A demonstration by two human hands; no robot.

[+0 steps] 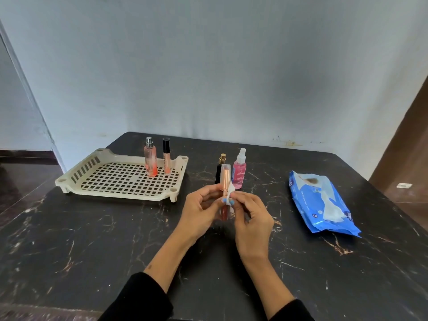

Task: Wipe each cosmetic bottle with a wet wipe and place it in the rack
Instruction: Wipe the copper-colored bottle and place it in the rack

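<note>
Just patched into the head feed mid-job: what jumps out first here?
Centre frame, the left hand holds a rose-gold-capped tube upright while the right hand presses a white wipe against it. Behind them a black bottle and a pink spray bottle stand on the dark marble table. Two bottles already stand in the cream rack at left; the blue wipes pack lies at right.
</note>
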